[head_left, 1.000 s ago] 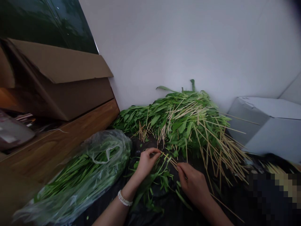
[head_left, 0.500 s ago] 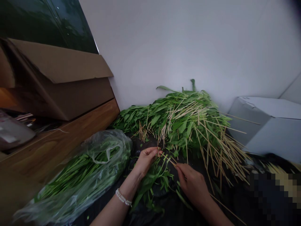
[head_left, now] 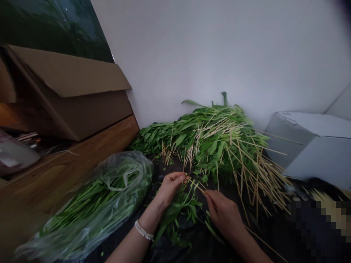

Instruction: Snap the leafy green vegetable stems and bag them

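My left hand (head_left: pixel 170 187), with a white beaded bracelet (head_left: pixel 143 231) on its wrist, pinches a small green stem piece (head_left: pixel 186 175) at the far end of thin bamboo skewers (head_left: pixel 200 188). Closed round the near end of those skewers is my right hand (head_left: pixel 223 210). Short green pieces sit along the skewers between the two hands. Below them lie loose leafy greens (head_left: pixel 179 212) on black plastic (head_left: pixel 203 244). Just beyond, a large heap of leafy greens (head_left: pixel 186 128) has many bamboo skewers (head_left: pixel 257 175) sticking out, mostly toward the right.
On the left, a clear plastic bag (head_left: pixel 120 208) holds more long greens. Behind it, an open cardboard box (head_left: pixel 93 117) stands on a wooden surface (head_left: pixel 109 137). A white box (head_left: pixel 320 146) is at the right, and a pale wall (head_left: pixel 205 54) rises behind the heap.
My left fingertips have shifted slightly on the stem piece, which now shows more at the skewers' end. My right hand and the heap look the same.
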Demonstrator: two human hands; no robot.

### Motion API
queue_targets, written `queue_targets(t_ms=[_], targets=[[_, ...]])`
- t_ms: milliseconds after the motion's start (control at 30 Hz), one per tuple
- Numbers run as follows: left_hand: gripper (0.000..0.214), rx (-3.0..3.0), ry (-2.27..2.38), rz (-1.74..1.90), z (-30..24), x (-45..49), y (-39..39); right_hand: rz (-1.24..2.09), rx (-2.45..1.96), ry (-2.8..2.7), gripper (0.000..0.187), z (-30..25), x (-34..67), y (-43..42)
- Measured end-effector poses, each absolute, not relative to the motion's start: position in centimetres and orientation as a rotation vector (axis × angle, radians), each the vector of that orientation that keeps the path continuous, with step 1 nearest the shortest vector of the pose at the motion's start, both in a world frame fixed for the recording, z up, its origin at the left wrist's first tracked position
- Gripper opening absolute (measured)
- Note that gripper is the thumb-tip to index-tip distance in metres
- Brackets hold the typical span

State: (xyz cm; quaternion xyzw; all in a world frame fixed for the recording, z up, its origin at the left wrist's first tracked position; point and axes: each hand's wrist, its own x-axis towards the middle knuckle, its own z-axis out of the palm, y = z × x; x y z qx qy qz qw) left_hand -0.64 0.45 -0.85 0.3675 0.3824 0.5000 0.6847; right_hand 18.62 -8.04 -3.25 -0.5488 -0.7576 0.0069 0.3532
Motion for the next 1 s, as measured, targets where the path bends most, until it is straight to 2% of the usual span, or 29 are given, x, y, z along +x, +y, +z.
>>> queue_targets(t_ms=[533, 700, 1000], targets=[[0.032, 0.974, 0.898, 1.096, -1.8, -0.8, 0.6, 0.020, -1.402, -1.963, 0.026, -4.0, 18.6, -7.9], [0.039, 0.938, 0.872, 1.080, -1.3, -1.0, 0.5, 0.057, -1.377, -1.933, 0.025, -3.9, 18.6, -7.7], [0.030, 0.990, 0.917, 1.009, -0.8, -0.9, 0.2, 0.127, -1.386, -1.908, 0.027, -3.8, 18.0, -8.0]])
